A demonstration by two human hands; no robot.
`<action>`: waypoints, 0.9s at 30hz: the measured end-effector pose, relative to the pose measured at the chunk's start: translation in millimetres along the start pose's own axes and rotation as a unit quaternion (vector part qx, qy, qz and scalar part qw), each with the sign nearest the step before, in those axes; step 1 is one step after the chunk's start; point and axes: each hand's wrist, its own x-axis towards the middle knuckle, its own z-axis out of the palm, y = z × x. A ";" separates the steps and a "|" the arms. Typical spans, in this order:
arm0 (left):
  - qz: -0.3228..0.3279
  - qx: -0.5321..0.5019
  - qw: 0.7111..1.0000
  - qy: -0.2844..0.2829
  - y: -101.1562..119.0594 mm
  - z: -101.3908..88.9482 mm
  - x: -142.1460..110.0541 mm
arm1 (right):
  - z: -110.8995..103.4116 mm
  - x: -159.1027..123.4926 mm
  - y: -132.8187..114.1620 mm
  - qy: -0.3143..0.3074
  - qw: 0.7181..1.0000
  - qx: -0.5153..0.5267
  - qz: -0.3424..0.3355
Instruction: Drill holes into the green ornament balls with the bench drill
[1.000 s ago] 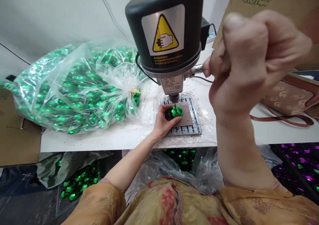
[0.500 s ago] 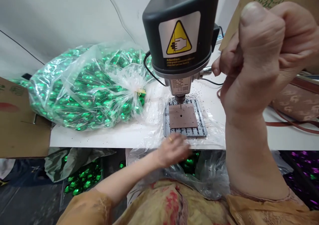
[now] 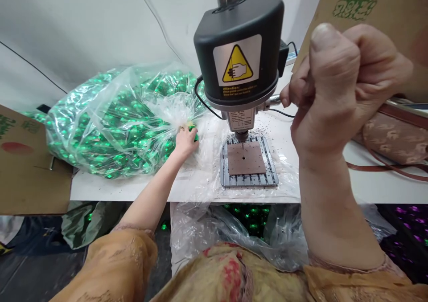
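Note:
At the mouth of a clear plastic bag (image 3: 110, 119) full of shiny green balls, my left hand (image 3: 187, 140) has its fingers curled over a green ball (image 3: 196, 137); the fingertips are partly hidden. My right hand (image 3: 341, 83) is raised, its fingers closed round the feed lever (image 3: 274, 100) of a black bench drill press (image 3: 239, 48), whose grip is mostly covered by the hand. Under the chuck (image 3: 242, 135), a thin drill bit points down at a brown square board (image 3: 246, 158) with one dark hole. The board lies on the slotted metal base (image 3: 249, 181).
Dark shavings are scattered round the base on the white table (image 3: 110, 188). Cardboard boxes stand at left (image 3: 30, 168) and back right (image 3: 310, 39). A patterned handbag (image 3: 394, 135) lies at right. Below the table edge are plastic sheeting (image 3: 207, 230), green balls (image 3: 252, 219) and purple balls (image 3: 409, 224).
My left hand has moved from in front of the drill base, leftward and away from me, to the bag's mouth. My right hand stays on the lever. The view has shifted slightly.

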 end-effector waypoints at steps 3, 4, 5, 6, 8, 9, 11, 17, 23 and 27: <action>-0.048 -0.139 0.989 -0.031 20.7 -1.9 -14.2 | -0.6 -0.4 0.7 -0.011 1.000 0.011 0.008; -0.077 -0.213 0.973 -0.055 29.6 -0.7 -20.4 | -0.9 -0.7 0.8 -0.010 1.000 0.018 0.010; -0.105 -0.283 0.950 -0.082 38.8 1.7 -27.0 | -1.3 -1.0 0.8 -0.011 1.000 0.024 0.009; -0.124 -0.338 0.927 -0.107 48.0 5.0 -33.8 | -1.9 -1.4 0.6 -0.009 1.000 0.029 0.005; -0.134 -0.399 0.897 -0.138 64.1 13.7 -46.1 | -3.8 -2.2 -0.8 -0.011 1.000 0.021 0.000; -0.128 -0.411 0.891 -0.146 70.6 18.5 -51.1 | -5.0 -2.7 -2.0 -0.021 1.000 0.008 0.005; -0.108 -0.423 0.885 -0.158 80.0 27.6 -58.4 | -7.3 -3.4 -5.1 -0.036 0.999 -0.023 0.023; -0.065 -0.369 0.913 -0.162 88.9 46.8 -66.3 | -9.2 -3.3 -8.2 -0.051 0.996 -0.068 0.028; 0.054 -0.297 0.943 -0.140 92.0 57.2 -72.3 | -9.3 -4.1 -8.5 -0.053 0.998 -0.038 0.015; 0.089 -0.294 0.942 -0.140 96.3 59.4 -78.1 | -9.6 -5.2 -10.4 -0.059 0.997 -0.053 0.020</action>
